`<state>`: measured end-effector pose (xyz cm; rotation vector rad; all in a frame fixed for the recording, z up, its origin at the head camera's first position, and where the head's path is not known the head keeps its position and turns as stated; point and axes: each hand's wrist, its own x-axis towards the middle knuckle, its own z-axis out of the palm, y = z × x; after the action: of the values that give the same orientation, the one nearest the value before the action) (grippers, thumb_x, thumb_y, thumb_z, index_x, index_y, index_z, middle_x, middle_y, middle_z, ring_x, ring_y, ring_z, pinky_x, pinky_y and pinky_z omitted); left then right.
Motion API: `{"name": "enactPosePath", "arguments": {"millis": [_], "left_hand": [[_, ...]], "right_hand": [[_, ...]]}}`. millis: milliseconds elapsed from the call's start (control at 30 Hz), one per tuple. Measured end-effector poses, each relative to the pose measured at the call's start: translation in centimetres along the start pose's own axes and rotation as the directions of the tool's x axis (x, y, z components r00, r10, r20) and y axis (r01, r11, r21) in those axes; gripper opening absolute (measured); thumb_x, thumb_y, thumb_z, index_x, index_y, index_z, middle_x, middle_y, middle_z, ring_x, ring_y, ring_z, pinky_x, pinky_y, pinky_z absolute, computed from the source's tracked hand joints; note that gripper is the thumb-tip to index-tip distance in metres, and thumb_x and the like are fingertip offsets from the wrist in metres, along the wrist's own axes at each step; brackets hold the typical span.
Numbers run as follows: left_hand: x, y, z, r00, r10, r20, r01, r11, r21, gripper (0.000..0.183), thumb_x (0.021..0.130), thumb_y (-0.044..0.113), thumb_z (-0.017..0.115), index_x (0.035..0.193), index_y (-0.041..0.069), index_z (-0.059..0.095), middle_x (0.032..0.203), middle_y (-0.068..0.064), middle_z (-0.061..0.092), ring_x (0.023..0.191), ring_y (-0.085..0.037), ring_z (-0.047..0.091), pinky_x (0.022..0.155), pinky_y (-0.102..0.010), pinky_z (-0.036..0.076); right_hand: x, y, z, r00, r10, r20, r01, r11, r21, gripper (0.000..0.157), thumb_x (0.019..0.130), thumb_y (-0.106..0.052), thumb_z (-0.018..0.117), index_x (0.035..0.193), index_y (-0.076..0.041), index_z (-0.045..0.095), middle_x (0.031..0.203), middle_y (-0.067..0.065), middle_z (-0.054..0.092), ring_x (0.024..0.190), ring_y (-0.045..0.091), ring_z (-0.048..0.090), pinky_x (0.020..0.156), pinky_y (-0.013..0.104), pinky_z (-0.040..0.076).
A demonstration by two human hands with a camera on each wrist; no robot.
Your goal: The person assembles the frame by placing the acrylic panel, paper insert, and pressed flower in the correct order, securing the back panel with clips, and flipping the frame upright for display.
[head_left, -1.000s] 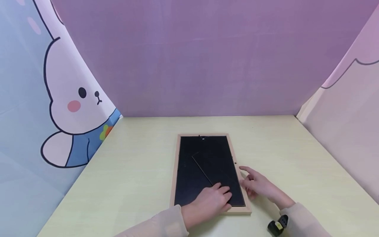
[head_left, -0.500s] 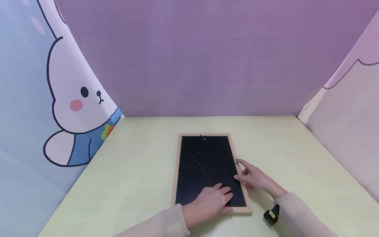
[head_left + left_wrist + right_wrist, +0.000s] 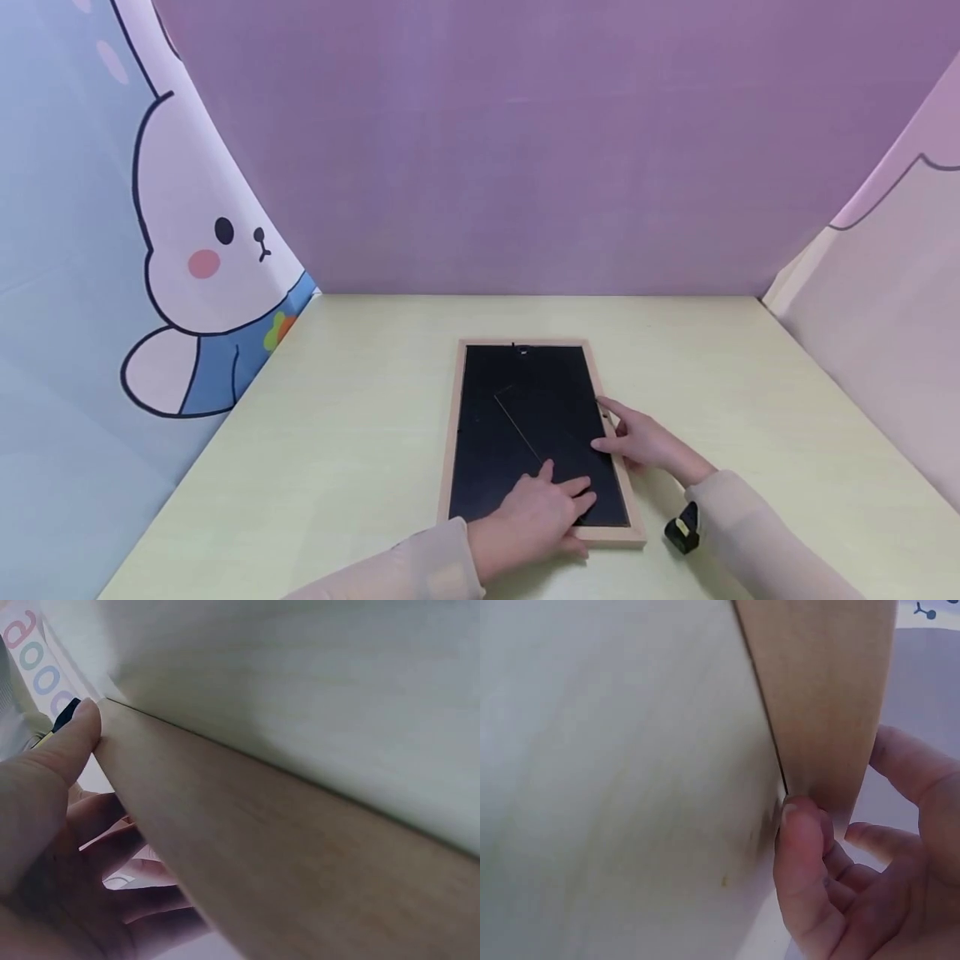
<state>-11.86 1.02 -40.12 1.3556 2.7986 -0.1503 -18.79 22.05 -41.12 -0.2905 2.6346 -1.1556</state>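
The wooden frame (image 3: 452, 433) lies flat on the surface (image 3: 360, 417), its black panel (image 3: 536, 408) facing up, directly beneath the left grip (image 3: 531, 517) and just left of the right grip (image 3: 641, 439). The left grip is spread, fingers extended on the panel and thumb against the near side of the rim; this placement presumably keeps the frame from sliding. The right grip is partly spread across the right rim — index fingertip at the edge close to a small dark tab (image 3: 605, 415), thumb over the panel, remaining fingers bent at the outer side. Its placement probably serves control of that edge; whether it pinches the rim cannot be told.

Compared with one second earlier, the right index fingertip has gone from just outside the rim to contact, and the thumb reaches farther inward — the left fingers are also spread wider.
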Motion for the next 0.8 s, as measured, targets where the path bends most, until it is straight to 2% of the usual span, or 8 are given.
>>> {"name": "enactPosePath", "arguments": {"millis": [133, 400, 600, 800], "left_hand": [[0.0, -0.1, 0.1, 1.000, 0.003, -0.004, -0.003, 1.000, 0.015, 0.065, 0.076, 0.062, 0.059, 0.131, 0.029, 0.053, 0.136, 0.013, 0.044, 0.114, -0.034, 0.049, 0.073, -0.038, 0.051], [0.1, -0.2, 0.2, 1.000, 0.018, -0.012, -0.018, 0.999, 0.029, 0.064, 0.076, 0.062, 0.058, 0.131, 0.029, 0.053, 0.136, 0.013, 0.044, 0.113, -0.034, 0.050, 0.072, -0.038, 0.051], [0.1, -0.1, 0.3, 1.000, 0.025, -0.017, -0.024, 0.999, 0.046, 0.064, 0.076, 0.062, 0.058, 0.131, 0.029, 0.053, 0.136, 0.013, 0.044, 0.113, -0.034, 0.051, 0.071, -0.038, 0.051], [0.2, -0.1, 0.3, 0.999, 0.031, -0.021, -0.030, 0.999, 0.043, 0.063, 0.077, 0.062, 0.058, 0.131, 0.029, 0.053, 0.136, 0.013, 0.044, 0.113, -0.034, 0.051, 0.071, -0.038, 0.051]], "right_hand": [[0.1, -0.3, -0.1, 1.000, -0.016, 0.000, 0.016, 0.999, -0.050, 0.074, 0.085, -0.021, 0.068, 0.142, 0.002, 0.027, 0.066, 0.006, 0.049, 0.046, 0.017, 0.048, 0.044, 0.032, 0.043], [0.1, -0.9, -0.4, 1.000, 0.008, 0.020, -0.006, 0.994, -0.106, 0.073, 0.084, -0.023, 0.068, 0.142, -0.001, 0.029, 0.066, 0.006, 0.048, 0.045, 0.016, 0.045, 0.043, 0.030, 0.040], [0.1, -1.2, -0.6, 1.000, -0.001, 0.026, 0.005, 0.989, -0.151, 0.072, 0.084, -0.022, 0.068, 0.141, 0.001, 0.030, 0.066, 0.006, 0.047, 0.043, 0.015, 0.043, 0.043, 0.031, 0.040], [0.2, -1.3, -0.6, 1.000, -0.003, 0.022, 0.007, 0.987, -0.163, 0.071, 0.084, -0.019, 0.068, 0.140, 0.002, 0.031, 0.064, 0.005, 0.047, 0.042, 0.013, 0.041, 0.043, 0.029, 0.038]]}}
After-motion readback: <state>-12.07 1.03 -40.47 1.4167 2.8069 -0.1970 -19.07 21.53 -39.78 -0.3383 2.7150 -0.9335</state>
